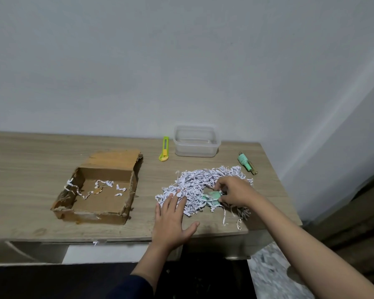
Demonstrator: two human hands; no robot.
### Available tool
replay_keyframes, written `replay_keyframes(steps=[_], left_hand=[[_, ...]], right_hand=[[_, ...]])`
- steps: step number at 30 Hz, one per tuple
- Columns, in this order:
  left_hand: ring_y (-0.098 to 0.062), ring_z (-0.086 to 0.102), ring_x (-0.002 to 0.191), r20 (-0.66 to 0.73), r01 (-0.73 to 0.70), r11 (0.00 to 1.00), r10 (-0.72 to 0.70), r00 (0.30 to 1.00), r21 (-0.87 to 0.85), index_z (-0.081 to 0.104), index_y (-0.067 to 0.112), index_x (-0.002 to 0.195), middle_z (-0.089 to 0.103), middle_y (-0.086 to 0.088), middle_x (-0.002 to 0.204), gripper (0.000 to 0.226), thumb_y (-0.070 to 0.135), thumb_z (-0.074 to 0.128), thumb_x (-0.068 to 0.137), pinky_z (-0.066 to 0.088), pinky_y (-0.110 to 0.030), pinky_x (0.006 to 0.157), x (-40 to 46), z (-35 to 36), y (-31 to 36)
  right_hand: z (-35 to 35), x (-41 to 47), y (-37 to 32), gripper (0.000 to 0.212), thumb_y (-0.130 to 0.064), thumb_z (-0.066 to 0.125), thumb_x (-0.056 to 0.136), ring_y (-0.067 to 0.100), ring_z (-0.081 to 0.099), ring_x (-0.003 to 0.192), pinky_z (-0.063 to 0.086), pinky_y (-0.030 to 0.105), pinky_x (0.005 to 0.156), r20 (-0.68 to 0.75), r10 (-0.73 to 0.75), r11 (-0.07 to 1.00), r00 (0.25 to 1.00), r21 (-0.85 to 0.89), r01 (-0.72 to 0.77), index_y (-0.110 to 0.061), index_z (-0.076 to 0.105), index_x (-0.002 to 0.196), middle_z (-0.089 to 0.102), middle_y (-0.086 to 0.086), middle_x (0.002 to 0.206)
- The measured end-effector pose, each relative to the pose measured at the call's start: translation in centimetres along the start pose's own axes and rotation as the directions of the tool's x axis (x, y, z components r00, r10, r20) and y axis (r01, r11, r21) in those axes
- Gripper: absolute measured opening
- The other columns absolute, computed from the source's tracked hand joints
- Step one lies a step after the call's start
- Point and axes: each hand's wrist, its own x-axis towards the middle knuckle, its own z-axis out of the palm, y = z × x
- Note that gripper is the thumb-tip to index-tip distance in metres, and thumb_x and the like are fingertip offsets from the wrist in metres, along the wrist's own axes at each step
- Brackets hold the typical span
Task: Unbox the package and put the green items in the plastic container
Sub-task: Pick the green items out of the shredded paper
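I see a small green thing (212, 198) lying in the pile of white paper strips (200, 186) on the table (30, 169). The right hand (235, 190) pinches it with curled fingers. The left hand (171, 221) lies flat, its straight fingers pressing on the near edge of the paper. Another green thing (245, 161) lies on the table, just past the pile on the right. The clear plastic container (197, 141) sits behind the pile. A yellow cutter (164, 148) lies just left of it. The open cardboard box (99, 190) sits on the left with a few strips inside.
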Motion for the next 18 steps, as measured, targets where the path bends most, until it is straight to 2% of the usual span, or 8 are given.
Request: replay_keyframes(steps=[2, 3, 5, 7, 9, 13, 16, 18], left_hand=[[-0.017, 0.002, 0.146, -0.005, -0.004, 1.0, 0.004, 1.0, -0.003, 0.021, 0.03, 0.146, 0.016, 0.002, 0.157, 0.08, 0.071, 0.038, 0.079, -0.002, -0.047, 0.116, 0.0, 0.0, 0.0], [-0.017, 0.002, 0.146, -0.008, -0.007, 1.0, 0.007, 1.0, -0.006, 0.021, 0.03, 0.146, 0.016, 0.002, 0.157, 0.08, 0.071, 0.038, 0.079, -0.002, -0.047, 0.116, 0.0, 0.1, 0.1], [-0.017, 0.003, 0.146, -0.011, -0.01, 1.0, 0.01, 1.0, -0.012, 0.022, 0.03, 0.146, 0.017, 0.002, 0.157, 0.08, 0.071, 0.038, 0.079, 0.0, -0.048, 0.116, 0.0, 0.1, 0.1], [-0.018, 0.005, 0.146, -0.018, -0.009, 1.0, 0.009, 1.0, -0.024, 0.02, 0.029, 0.146, 0.019, 0.002, 0.156, 0.081, 0.07, 0.038, 0.079, 0.001, -0.048, 0.116, 0.0, 0.1, 0.1], [-0.017, 0.006, 0.146, -0.029, -0.011, 0.999, 0.009, 1.0, -0.049, 0.014, 0.028, 0.148, 0.019, 0.004, 0.156, 0.085, 0.07, 0.04, 0.078, 0.002, -0.049, 0.116, -0.1, 0.0, 0.0], [-0.015, 0.005, 0.145, -0.04, -0.022, 0.995, 0.018, 0.999, -0.096, -0.008, 0.036, 0.147, 0.012, 0.013, 0.157, 0.091, 0.069, 0.043, 0.079, 0.001, -0.049, 0.116, -0.2, -0.1, 0.0], [-0.019, 0.009, 0.145, -0.032, -0.04, 0.999, 0.039, 0.999, -0.036, -0.013, 0.051, 0.141, 0.025, 0.004, 0.153, 0.082, 0.069, 0.039, 0.081, 0.005, -0.052, 0.115, -0.2, 0.0, 0.0], [-0.023, 0.011, 0.144, -0.028, -0.054, 0.999, 0.054, 0.998, -0.002, -0.009, 0.056, 0.14, 0.029, -0.002, 0.15, 0.074, 0.069, 0.036, 0.082, 0.009, -0.055, 0.114, -0.2, 0.0, 0.0]], right_hand=[[0.4, -0.1, -0.2, 0.02, -0.025, 0.074, 0.073, 0.004, 0.053, 0.077, 0.043, 0.029, 0.077, 0.014, -0.007, 0.991, 1.0, 0.131, 0.005, -0.031, 0.064, 0.09, 0.058, -0.018, 0.083], [0.6, -0.2, -0.5, 0.014, -0.027, 0.072, 0.074, 0.002, 0.054, 0.076, 0.045, 0.03, 0.078, -0.002, -0.012, 0.984, 1.0, 0.178, 0.012, -0.031, 0.065, 0.086, 0.059, -0.018, 0.082], [1.3, -0.2, -1.2, 0.004, -0.031, 0.064, 0.079, 0.008, 0.058, 0.085, 0.044, 0.037, 0.089, -0.069, -0.005, 0.985, 0.998, 0.171, 0.017, -0.029, 0.067, 0.081, 0.065, -0.017, 0.084], [2.0, -0.2, -2.1, 0.012, -0.028, 0.058, 0.084, 0.016, 0.056, 0.099, 0.036, 0.041, 0.094, -0.148, -0.011, 0.997, 0.989, 0.079, 0.023, -0.027, 0.07, 0.083, 0.069, -0.012, 0.092], [2.5, -0.4, -2.5, 0.016, -0.028, 0.057, 0.085, 0.02, 0.055, 0.104, 0.036, 0.041, 0.093, -0.197, -0.029, 0.999, 0.98, 0.031, 0.036, -0.027, 0.072, 0.09, 0.066, -0.006, 0.098], [3.5, -1.0, -2.7, 0.03, -0.035, 0.06, 0.079, 0.021, 0.047, 0.106, 0.033, 0.037, 0.089, -0.172, -0.06, 0.997, 0.983, -0.066, 0.049, -0.028, 0.065, 0.108, 0.055, -0.002, 0.103], [4.3, -1.3, -2.9, 0.04, -0.039, 0.06, 0.077, 0.02, 0.041, 0.106, 0.032, 0.038, 0.088, -0.186, -0.076, 0.99, 0.98, -0.128, 0.053, -0.029, 0.058, 0.116, 0.049, -0.002, 0.105], [4.6, -1.2, -2.9, 0.043, -0.041, 0.06, 0.076, 0.021, 0.04, 0.105, 0.032, 0.038, 0.086, -0.188, -0.084, 0.986, 0.979, -0.16, 0.054, -0.029, 0.056, 0.118, 0.047, -0.001, 0.106]])
